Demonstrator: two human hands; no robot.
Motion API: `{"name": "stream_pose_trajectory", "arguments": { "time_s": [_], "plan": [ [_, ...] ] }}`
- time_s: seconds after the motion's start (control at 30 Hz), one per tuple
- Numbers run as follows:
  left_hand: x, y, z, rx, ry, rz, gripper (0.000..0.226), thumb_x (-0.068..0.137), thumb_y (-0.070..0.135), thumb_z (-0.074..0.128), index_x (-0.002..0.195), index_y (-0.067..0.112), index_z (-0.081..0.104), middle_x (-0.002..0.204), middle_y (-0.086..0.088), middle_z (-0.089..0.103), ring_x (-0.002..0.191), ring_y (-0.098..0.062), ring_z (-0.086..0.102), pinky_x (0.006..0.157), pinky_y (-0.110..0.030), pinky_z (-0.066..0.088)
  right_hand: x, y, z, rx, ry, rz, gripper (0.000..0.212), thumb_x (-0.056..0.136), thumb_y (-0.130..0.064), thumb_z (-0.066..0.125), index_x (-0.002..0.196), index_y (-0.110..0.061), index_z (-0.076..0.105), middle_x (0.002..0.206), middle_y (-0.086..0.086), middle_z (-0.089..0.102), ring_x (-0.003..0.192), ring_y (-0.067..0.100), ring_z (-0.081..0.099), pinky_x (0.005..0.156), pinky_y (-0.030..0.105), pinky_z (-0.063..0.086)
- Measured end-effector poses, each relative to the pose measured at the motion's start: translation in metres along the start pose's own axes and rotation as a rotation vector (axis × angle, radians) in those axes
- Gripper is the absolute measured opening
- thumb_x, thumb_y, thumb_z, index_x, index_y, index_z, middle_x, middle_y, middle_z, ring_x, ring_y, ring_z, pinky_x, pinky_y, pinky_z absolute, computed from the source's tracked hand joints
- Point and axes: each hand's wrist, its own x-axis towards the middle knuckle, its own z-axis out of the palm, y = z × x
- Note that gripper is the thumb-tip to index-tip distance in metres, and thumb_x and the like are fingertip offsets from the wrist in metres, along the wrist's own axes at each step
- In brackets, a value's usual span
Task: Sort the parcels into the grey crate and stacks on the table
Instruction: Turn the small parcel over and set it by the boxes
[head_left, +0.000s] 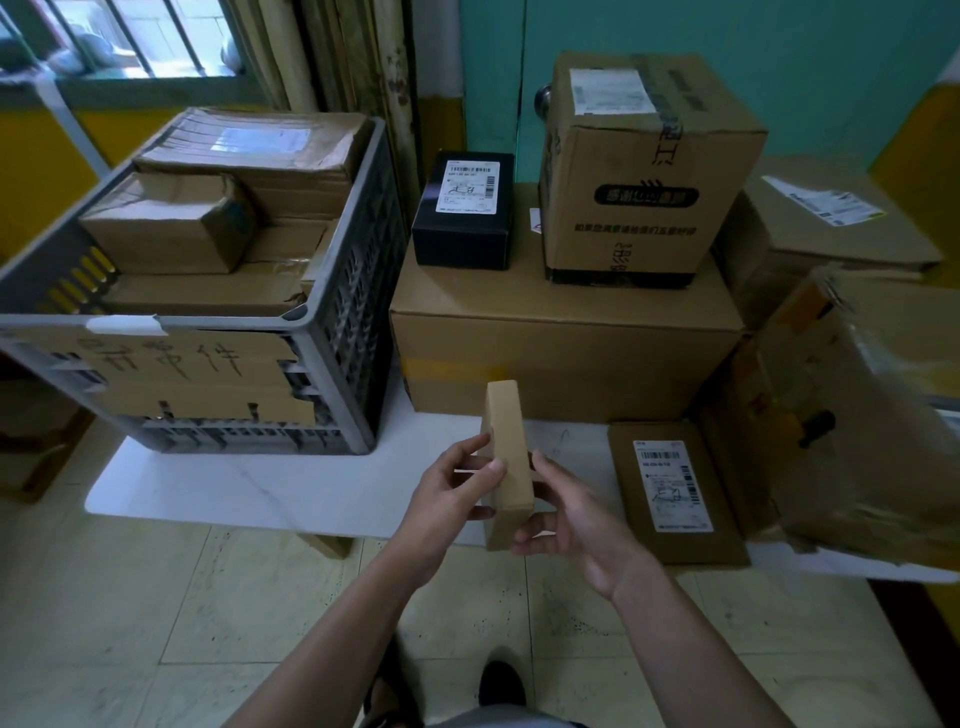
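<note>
Meanwhile, at ten o'clock, a grey slatted plastic crate (358, 322) is sitting on the low white table (260, 488), holding several brown cardboard boxes. Just below centre, toward six o'clock, the person's left hand (447, 499) is pinching one broad face of a small, flat brown cardboard parcel (506, 457), thumb and fingers curling round its edge. The right hand (576, 519) is cupping the opposite face with curled fingers. The parcel is standing on edge in the air between them, over the table's front edge. Judging by its thinness and the easy hold, it is probably light and fairly stiff, though smooth card could be slipping under a loose pinch. Gripping across the broad faces is looking safest. At twelve o'clock a black rectangular box with a white label (465, 213) is resting on a large brown carton (566, 353), beside a tall printed carton (644, 171) at one o'clock. At four o'clock a flat labelled cardboard packet (675, 493) is lying on the table.
</note>
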Motion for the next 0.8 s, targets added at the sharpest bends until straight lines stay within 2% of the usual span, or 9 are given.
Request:
{"name": "stream_pose_trajectory", "arguments": {
  "time_s": [0.1,0.2,0.47,0.6,0.7,0.8],
  "plan": [
    [-0.002,-0.002,0.0,-0.014,0.005,-0.021,0.041,0.095,0.029,0.064,0.135,0.026,0.056,0.117,-0.012,0.061,0.11,-0.02,0.065,0.092,-0.044,0.058,0.0,0.0,0.003,-0.029,0.041,-0.001,0.029,0.097,-0.047,0.053,0.116,-0.034,0.069,0.114,0.01,0.069,0.07,0.025,0.064,0.071,0.039,0.058],
    [-0.003,-0.003,0.0,-0.02,-0.001,-0.037,0.036,0.097,0.025,0.062,0.133,0.025,0.056,0.117,-0.013,0.06,0.109,-0.019,0.065,0.09,-0.039,0.059,0.002,0.0,0.004,-0.077,0.069,-0.011,0.028,0.099,-0.044,0.052,0.118,-0.031,0.068,0.11,0.007,0.07,0.065,0.026,0.064,0.066,0.037,0.057],
    [0.0,-0.001,0.0,0.004,0.014,-0.038,0.043,0.098,0.023,0.062,0.138,0.029,0.05,0.115,-0.01,0.062,0.109,-0.018,0.065,0.093,-0.043,0.058,0.003,-0.004,0.007,-0.177,0.132,-0.021,0.026,0.101,-0.041,0.049,0.114,-0.028,0.068,0.106,0.009,0.07,0.068,0.027,0.067,0.059,0.034,0.057],
    [0.001,0.0,0.0,0.044,-0.007,-0.046,0.052,0.098,0.023,0.06,0.146,0.032,0.043,0.115,-0.007,0.059,0.11,-0.018,0.064,0.09,-0.039,0.059,0.005,-0.009,0.008,-0.255,0.163,-0.048,0.021,0.101,-0.035,0.049,0.098,-0.028,0.069,0.097,0.005,0.07,0.052,0.012,0.06,0.052,0.031,0.054],
    [0.002,0.002,0.0,0.063,-0.01,-0.047,0.052,0.099,0.022,0.058,0.147,0.031,0.042,0.127,0.0,0.056,0.114,-0.016,0.06,0.087,-0.034,0.058,0.011,-0.01,0.008,-0.319,0.2,-0.055,0.022,0.101,-0.037,0.049,0.095,-0.028,0.068,0.093,0.004,0.068,0.051,0.014,0.057,0.05,0.029,0.049],
    [0.001,0.003,-0.002,0.072,-0.028,-0.052,0.05,0.099,0.023,0.058,0.146,0.032,0.044,0.137,0.006,0.053,0.118,-0.015,0.059,0.09,-0.037,0.057,0.017,-0.013,0.008,-0.377,0.244,-0.061,0.026,0.099,-0.05,0.048,0.1,-0.031,0.066,0.099,-0.002,0.068,0.063,0.016,0.063,0.05,0.027,0.047]
  ]
}}
